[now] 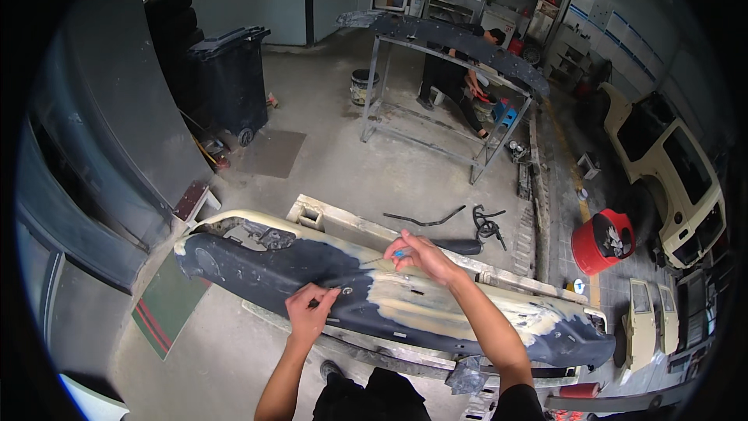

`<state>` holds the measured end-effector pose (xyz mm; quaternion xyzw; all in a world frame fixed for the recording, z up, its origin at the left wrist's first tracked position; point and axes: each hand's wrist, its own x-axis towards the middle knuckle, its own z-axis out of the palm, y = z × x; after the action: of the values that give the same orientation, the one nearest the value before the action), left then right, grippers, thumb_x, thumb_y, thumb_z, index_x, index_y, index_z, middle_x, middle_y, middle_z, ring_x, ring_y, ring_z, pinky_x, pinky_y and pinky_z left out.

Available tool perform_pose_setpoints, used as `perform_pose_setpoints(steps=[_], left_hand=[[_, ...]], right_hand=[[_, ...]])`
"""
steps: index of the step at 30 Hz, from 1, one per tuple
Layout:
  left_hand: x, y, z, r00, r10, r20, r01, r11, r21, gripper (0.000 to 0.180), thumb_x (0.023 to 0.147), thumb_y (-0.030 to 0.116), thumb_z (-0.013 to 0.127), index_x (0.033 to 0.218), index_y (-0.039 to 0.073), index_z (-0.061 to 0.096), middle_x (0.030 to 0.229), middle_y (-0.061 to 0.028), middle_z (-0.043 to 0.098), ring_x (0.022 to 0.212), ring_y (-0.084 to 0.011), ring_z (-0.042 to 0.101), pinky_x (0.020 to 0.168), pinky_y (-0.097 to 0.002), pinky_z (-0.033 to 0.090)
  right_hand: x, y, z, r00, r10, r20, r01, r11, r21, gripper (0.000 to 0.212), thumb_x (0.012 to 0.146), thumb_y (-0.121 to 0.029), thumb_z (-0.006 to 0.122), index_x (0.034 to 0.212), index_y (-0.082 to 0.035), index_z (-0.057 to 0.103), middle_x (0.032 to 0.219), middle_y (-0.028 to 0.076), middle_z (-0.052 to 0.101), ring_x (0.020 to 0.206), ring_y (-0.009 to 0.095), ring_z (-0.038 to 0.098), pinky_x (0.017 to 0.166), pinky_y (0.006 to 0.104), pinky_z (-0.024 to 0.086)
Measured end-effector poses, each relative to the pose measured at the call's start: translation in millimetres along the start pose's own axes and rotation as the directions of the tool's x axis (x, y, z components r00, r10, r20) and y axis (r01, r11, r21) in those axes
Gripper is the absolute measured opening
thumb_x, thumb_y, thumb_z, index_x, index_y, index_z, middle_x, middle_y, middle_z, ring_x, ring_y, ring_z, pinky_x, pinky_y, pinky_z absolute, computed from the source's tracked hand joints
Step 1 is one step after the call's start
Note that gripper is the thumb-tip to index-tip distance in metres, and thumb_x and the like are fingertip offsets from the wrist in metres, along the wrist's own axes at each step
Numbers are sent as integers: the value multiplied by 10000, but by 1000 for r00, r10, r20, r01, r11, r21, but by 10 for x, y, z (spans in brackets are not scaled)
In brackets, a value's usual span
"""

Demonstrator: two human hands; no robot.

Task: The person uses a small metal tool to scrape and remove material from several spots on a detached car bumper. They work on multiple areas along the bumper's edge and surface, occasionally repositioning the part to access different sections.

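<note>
A long car bumper [257, 267], dark with sanded cream patches, lies across in front of me. My right hand [425, 257] is closed above its middle, on a small screwdriver [400, 253] with a blue handle. The thin shaft points left, over the bumper's far edge. Lower and to the left, my left hand [310, 312] is closed with its fingers bent at the dark surface. Its fingertips are beside a small round hole [347, 291]. A small dark spot shows between those fingers, but I cannot make out what it is.
Beyond the bumper, a black hose [425, 223] and a tangled black part [488, 228] lie on the floor. A red bucket [588, 253] stands right. Further off, a person [460, 82] sits behind a metal stand [372, 86] bearing another bumper. A black wheeled bin [234, 82] stands left.
</note>
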<state>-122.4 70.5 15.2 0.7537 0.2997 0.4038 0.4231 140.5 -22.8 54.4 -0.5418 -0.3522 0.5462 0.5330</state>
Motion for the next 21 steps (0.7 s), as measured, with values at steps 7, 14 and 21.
perform_pose_setpoints(steps=[7, 14, 21], left_hand=[[-728, -203, 488, 932, -235, -275, 233, 972, -39, 133, 846, 91, 636, 780, -9, 578, 681, -51, 535, 589, -130, 499, 563, -267, 413], [-849, -247, 1173, 845, -165, -509, 253, 961, 110, 189, 752, 62, 730, 822, 27, 558, 801, -69, 537, 710, -181, 522, 631, -276, 424], [-601, -450, 1211, 798, 73, -598, 178, 919, 351, 261, 669, 93, 803, 746, 35, 561, 731, -63, 558, 663, -208, 530, 610, -299, 422]], right_hand=[[436, -43, -143, 941, 128, 313, -101, 990, -100, 522, 992, -426, 338, 917, 17, 604, 602, -2, 443, 541, 103, 405, 541, 258, 360], [699, 173, -224, 867, 91, 491, -99, 995, -9, 264, 969, -226, 480, 899, 9, 580, 694, 24, 497, 624, 106, 452, 614, 252, 398], [1025, 222, 221, 856, -57, 514, -73, 971, 229, 297, 980, -272, 453, 797, -39, 482, 796, 65, 519, 745, 159, 490, 732, 309, 416]])
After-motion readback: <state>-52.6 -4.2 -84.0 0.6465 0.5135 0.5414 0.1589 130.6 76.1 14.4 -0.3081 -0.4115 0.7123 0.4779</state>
